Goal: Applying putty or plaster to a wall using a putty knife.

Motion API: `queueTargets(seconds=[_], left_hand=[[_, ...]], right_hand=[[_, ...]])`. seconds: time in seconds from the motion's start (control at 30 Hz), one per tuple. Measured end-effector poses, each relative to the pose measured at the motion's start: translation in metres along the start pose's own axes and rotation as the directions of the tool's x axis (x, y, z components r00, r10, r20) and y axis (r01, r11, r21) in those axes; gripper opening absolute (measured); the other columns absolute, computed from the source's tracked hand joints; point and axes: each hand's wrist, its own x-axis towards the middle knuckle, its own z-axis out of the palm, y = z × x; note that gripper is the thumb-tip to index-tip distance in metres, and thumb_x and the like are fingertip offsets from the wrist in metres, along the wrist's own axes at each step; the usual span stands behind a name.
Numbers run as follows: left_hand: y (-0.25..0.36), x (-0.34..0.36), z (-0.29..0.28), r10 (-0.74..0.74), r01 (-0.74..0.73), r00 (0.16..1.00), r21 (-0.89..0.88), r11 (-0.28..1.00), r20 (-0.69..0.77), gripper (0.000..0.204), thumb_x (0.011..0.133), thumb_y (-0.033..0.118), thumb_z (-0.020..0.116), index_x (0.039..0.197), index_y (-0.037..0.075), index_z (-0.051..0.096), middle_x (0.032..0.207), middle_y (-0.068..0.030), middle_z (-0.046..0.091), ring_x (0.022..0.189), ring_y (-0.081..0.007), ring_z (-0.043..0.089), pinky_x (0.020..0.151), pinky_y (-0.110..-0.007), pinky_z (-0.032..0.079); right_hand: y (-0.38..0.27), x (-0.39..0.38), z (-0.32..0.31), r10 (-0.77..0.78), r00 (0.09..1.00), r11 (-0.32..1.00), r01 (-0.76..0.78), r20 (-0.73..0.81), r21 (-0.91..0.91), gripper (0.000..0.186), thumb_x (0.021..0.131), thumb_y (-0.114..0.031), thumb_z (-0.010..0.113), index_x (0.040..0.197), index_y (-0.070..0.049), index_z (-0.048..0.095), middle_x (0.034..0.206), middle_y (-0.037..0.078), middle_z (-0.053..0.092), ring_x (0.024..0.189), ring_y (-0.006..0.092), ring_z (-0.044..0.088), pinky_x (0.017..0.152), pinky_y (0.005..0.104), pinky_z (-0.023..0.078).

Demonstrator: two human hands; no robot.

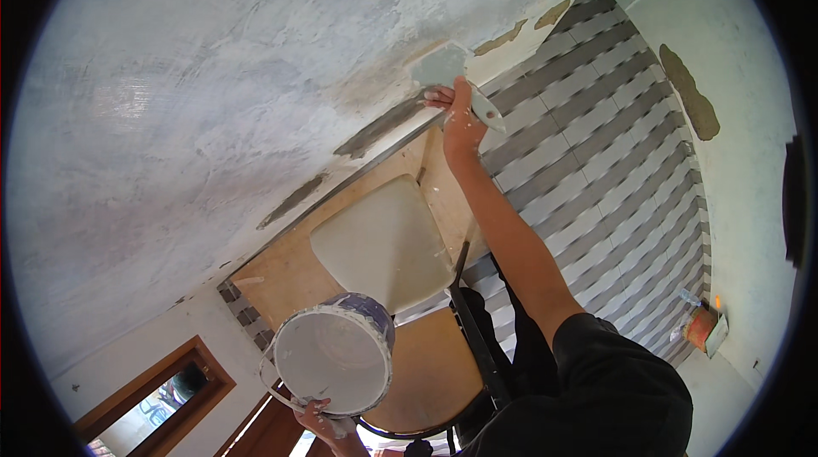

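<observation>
My right hand [460,120] grips a putty knife [436,65], its wide blade flat against the grey-white plastered wall [187,133] and its pale handle with a hole poking out past my thumb. Long rough grey patches [379,129] run along the lower wall beside it. My left hand [324,423] holds the rim of a white bucket [328,359] smeared with compound, at the bottom centre; its wire handle hangs beside my fingers.
Below the wall are a wooden board [264,278], a pale chair seat [375,240] and a tan seat [422,372] in a black frame. Grey-and-white patterned tiles [596,150] cover the right. Wooden-framed openings [213,380] are at lower left; a red container [699,329] is at right.
</observation>
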Motion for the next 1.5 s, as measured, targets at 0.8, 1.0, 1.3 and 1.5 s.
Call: queueTargets(seconds=[0.8, 1.0, 1.3, 1.5], left_hand=[[-0.041, 0.029, 0.049, 0.246, -0.589, 0.763, 0.484, 0.647, 0.598, 0.021, 0.07, 0.019, 0.06, 0.081, 0.002, 0.06, 0.108, -0.0147, 0.043, 0.1, -0.0262, 0.047, 0.085, -0.038, 0.04], [-0.058, 0.03, 0.159, 0.296, -0.812, 0.561, 0.442, 0.382, 0.773, 0.014, 0.059, 0.005, 0.066, 0.072, 0.003, 0.06, 0.07, -0.0097, 0.05, 0.067, -0.0294, 0.049, 0.059, -0.038, 0.038], [-0.108, -0.011, 0.253, -0.083, -0.213, 0.764, 0.372, 0.904, 0.64, 0.014, 0.063, 0.0, 0.058, 0.076, -0.003, 0.055, 0.062, -0.0066, 0.053, 0.056, -0.0161, 0.046, 0.055, -0.03, 0.039], [-0.136, -0.04, 0.269, 0.024, -0.377, 0.706, 0.346, 0.859, 0.708, 0.015, 0.064, 0.002, 0.06, 0.078, -0.004, 0.056, 0.066, -0.0061, 0.056, 0.06, -0.0147, 0.049, 0.059, -0.03, 0.043]], right_hand=[[-0.092, -0.007, -0.115, 0.04, 0.883, 0.927, 0.142, 0.468, -0.348, 0.041, 0.093, -0.036, 0.046, 0.123, -0.009, 0.051, 0.098, 0.018, 0.063, 0.083, 0.0263, 0.062, 0.078, 0.0393, 0.049], [-0.198, -0.042, -0.138, 0.248, 0.841, 0.852, 0.047, 0.48, -0.522, 0.043, 0.094, -0.034, 0.042, 0.121, -0.003, 0.051, 0.098, 0.017, 0.062, 0.086, 0.0222, 0.06, 0.078, 0.035, 0.046], [-0.199, -0.097, -0.098, 0.545, 0.82, 0.427, -0.092, 0.174, -0.9, 0.025, 0.084, -0.021, 0.065, 0.09, 0.003, 0.064, 0.071, 0.005, 0.064, 0.063, 0.0068, 0.059, 0.054, 0.0222, 0.047], [-0.121, -0.088, -0.143, 0.433, 0.857, 0.119, 0.252, 0.279, -0.96, 0.03, 0.079, -0.024, 0.067, 0.09, 0.004, 0.063, 0.068, 0.015, 0.064, 0.061, 0.0238, 0.063, 0.059, 0.0329, 0.049]])
